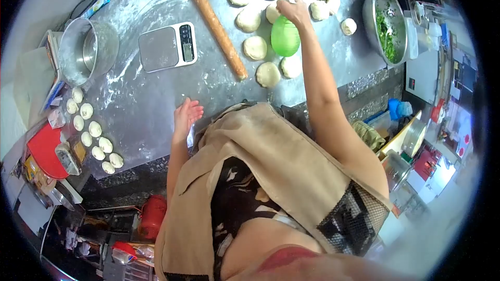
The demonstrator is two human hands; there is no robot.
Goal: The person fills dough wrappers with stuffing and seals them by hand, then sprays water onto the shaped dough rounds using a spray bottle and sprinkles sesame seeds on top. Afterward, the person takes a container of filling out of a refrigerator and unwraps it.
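Observation:
My right hand (295,11) is closed round the neck of a green spray bottle (285,37) with a pale nozzle. It holds the bottle over rounds of dough on the floured metal table (219,80). One flattened dough round (255,48) lies just left of the bottle, and another dough round (268,74) sits nearer to me. Several more spread towards the far edge. Near the table's front edge, my left hand (187,115) has its fingers extended and holds nothing. A wooden rolling pin (214,25) lies between the dough and a kitchen scale (165,47).
A steel bowl (371,23) with chopped greens stands at the right edge. On the left are a clear round container (107,36) with a metal bowl inside and several small dough pieces (95,128). A red object (48,150) lies beyond them.

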